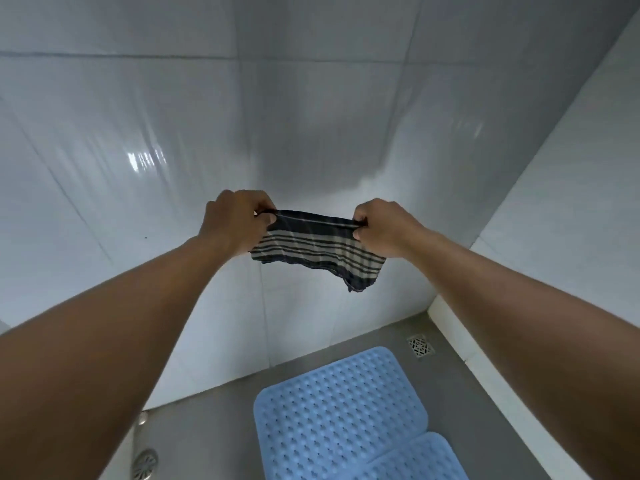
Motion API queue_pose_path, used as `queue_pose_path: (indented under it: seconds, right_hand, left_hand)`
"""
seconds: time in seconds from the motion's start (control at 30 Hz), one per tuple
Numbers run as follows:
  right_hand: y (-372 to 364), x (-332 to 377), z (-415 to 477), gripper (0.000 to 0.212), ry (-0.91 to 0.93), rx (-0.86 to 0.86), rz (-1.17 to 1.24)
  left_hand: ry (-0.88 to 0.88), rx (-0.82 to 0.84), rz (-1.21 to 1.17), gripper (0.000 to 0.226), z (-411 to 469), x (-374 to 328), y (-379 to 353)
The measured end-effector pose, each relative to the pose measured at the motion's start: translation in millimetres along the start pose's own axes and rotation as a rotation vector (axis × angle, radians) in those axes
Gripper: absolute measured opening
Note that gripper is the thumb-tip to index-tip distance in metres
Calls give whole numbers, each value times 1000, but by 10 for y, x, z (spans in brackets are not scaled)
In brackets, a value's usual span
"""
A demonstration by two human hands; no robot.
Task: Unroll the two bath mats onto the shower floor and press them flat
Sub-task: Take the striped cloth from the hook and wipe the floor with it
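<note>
Two light blue rubber bath mats lie flat on the grey shower floor (214, 431): the larger mat (339, 410) in the middle, the second mat (415, 459) at its lower right, cut off by the frame's bottom edge. High above them, in front of the white tiled wall, a dark cloth with pale stripes (318, 251) hangs stretched between my hands. My left hand (235, 223) pinches its left top corner and my right hand (384, 226) pinches its right top corner.
A square drain grate (420, 345) sits in the floor's far right corner. A round metal drain (145, 464) and a small metal fitting (142, 418) are at the lower left by the wall. White tiled walls (138, 150) close in the left, back and right sides.
</note>
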State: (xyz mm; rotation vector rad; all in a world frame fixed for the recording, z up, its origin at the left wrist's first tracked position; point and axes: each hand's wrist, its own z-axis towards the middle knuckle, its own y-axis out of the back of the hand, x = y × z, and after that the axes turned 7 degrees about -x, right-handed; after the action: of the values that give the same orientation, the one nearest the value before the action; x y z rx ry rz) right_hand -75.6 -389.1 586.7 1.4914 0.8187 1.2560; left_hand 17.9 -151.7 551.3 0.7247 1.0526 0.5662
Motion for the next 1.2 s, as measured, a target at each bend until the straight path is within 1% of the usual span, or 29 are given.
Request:
queue_pose_path:
  seconds: [0.2,0.37,0.47,0.53,0.63,0.73,0.93,1.1,1.2]
  right_hand:
    - [950,-409,-162,16,-87,-100,8]
    - [1589,-838,-420,21,-126,-118,46]
    - [1955,-1087,-575,25,-169,-173,71]
    - [2179,-1231,-654,25,-199,-203,78]
    - [2460,-1432,-744,24,-256,-245,99]
    - [2698,-1634,-784,25,-317,-268,107]
    - [3102,-2047,-781,21,-435,-328,120]
    - [3373,-2360,-782,26,-567,-383,124]
    - [3497,-2586,-770,31,-631,-453,127]
  left_hand:
    - [-168,106,-50,8,452,-967,150]
    - [-244,210,-74,6,685,-1828,106]
    - [-278,257,-105,5,792,-2350,86]
    - [-307,271,-118,4,871,-2677,63]
    - [-365,295,-102,4,975,-3091,3]
    - [-425,320,-112,9,1111,-3461,-100]
    - [-540,384,-181,4,1466,-4161,-357]
    - [-641,385,-215,3,1746,-4721,-643]
    - [-684,408,-247,4,1860,-5061,-861]
